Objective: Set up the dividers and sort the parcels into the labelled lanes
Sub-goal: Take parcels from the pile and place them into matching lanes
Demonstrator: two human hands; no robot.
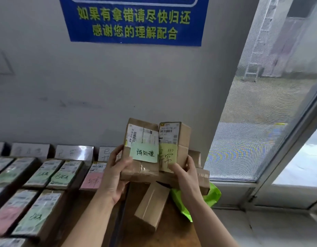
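Two parcels (141, 170) upright, side by side

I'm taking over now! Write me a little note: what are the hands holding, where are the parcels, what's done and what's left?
Left hand grips the green-note parcel; right hand grips the yellow-note parcel beside it, both raised over the table.
Sorted parcels lie in rows on the left, below label cards at the wall.
Done: several rows hold parcels.
Left: lane the two held parcels, then the plain boxes piled underneath them.
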